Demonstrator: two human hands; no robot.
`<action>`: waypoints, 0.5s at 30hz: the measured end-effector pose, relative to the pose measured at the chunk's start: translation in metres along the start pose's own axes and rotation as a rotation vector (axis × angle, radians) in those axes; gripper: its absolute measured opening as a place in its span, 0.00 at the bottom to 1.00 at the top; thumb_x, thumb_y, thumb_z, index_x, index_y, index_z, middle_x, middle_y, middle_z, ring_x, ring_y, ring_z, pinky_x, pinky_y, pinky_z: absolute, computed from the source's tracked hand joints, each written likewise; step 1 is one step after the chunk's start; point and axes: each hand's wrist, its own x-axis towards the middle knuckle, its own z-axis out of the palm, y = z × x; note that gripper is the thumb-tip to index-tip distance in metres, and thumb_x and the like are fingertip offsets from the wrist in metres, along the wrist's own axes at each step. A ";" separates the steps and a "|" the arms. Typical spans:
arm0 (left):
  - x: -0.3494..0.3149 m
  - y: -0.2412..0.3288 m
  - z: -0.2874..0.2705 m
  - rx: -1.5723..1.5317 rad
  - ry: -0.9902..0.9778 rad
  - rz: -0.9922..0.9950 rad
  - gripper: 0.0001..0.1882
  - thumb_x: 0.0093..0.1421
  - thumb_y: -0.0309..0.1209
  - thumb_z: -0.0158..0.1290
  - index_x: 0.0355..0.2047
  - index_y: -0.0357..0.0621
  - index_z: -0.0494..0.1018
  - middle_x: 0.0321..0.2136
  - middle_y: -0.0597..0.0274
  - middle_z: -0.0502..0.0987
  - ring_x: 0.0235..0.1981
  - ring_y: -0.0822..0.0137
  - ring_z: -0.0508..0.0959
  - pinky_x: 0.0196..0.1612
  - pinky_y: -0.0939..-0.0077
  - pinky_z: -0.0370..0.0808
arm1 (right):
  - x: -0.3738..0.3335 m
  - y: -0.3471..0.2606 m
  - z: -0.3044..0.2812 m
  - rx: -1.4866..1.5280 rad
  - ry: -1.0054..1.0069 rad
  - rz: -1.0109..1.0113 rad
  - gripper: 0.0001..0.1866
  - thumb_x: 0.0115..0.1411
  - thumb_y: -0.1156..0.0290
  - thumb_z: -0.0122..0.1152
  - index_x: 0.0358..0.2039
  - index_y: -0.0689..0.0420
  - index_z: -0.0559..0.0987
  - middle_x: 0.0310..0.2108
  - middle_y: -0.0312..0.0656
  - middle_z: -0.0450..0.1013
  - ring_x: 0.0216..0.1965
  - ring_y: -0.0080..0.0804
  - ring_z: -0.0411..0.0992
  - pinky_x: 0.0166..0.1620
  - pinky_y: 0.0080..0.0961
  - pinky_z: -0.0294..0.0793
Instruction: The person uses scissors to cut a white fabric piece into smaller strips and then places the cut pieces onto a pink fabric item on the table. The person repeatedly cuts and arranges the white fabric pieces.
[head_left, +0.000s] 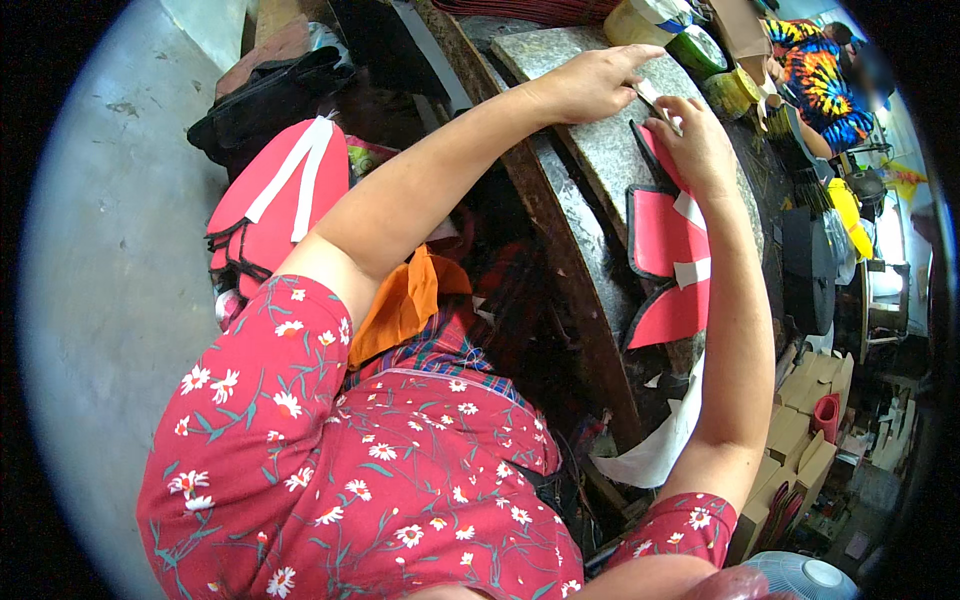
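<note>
My left hand [592, 86] is over the far end of a grey stone slab [540, 48], fingers stretched out, its thumb side close to the end of a small white strip [648, 96]. My right hand [698, 150] pinches that strip between thumb and fingers; its lower end is partly hidden. Under and beside my right forearm lie flat red pieces with black edges [655, 232]. White bits of tape [692, 273] lie across them, and my forearm covers their right side.
Left of me is a stack of red black-edged pieces [285, 190] topped with white strips. Tubs [730, 92] stand beyond the slab. A white sheet [655, 450] hangs near my right elbow. Cardboard boxes [790, 440] stand at right; a person in a tie-dye shirt [815, 75] is at far right.
</note>
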 end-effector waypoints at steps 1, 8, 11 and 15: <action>0.001 0.002 0.003 0.000 0.038 0.035 0.30 0.57 0.22 0.51 0.61 0.46 0.62 0.55 0.47 0.72 0.50 0.57 0.78 0.53 0.66 0.75 | 0.000 0.008 0.001 0.002 0.030 -0.027 0.17 0.58 0.55 0.61 0.45 0.47 0.81 0.42 0.44 0.78 0.44 0.44 0.76 0.47 0.37 0.74; -0.001 0.006 0.005 0.193 0.194 0.150 0.18 0.55 0.29 0.55 0.47 0.42 0.75 0.45 0.48 0.75 0.49 0.51 0.76 0.54 0.61 0.72 | -0.008 0.065 -0.007 0.383 0.034 0.166 0.10 0.55 0.68 0.61 0.36 0.57 0.83 0.26 0.40 0.79 0.27 0.24 0.76 0.34 0.22 0.74; 0.002 0.014 0.004 0.340 0.245 0.131 0.14 0.55 0.29 0.55 0.43 0.44 0.77 0.43 0.50 0.76 0.50 0.52 0.75 0.51 0.62 0.73 | -0.024 0.088 -0.018 0.735 0.005 0.352 0.08 0.58 0.70 0.62 0.37 0.56 0.82 0.28 0.32 0.79 0.25 0.17 0.73 0.29 0.17 0.69; 0.029 0.035 0.029 0.199 0.114 0.048 0.11 0.55 0.35 0.53 0.33 0.44 0.81 0.32 0.49 0.80 0.38 0.52 0.80 0.43 0.58 0.76 | -0.036 0.098 -0.021 0.907 0.007 0.462 0.08 0.60 0.67 0.62 0.38 0.55 0.81 0.29 0.31 0.77 0.27 0.17 0.72 0.31 0.15 0.69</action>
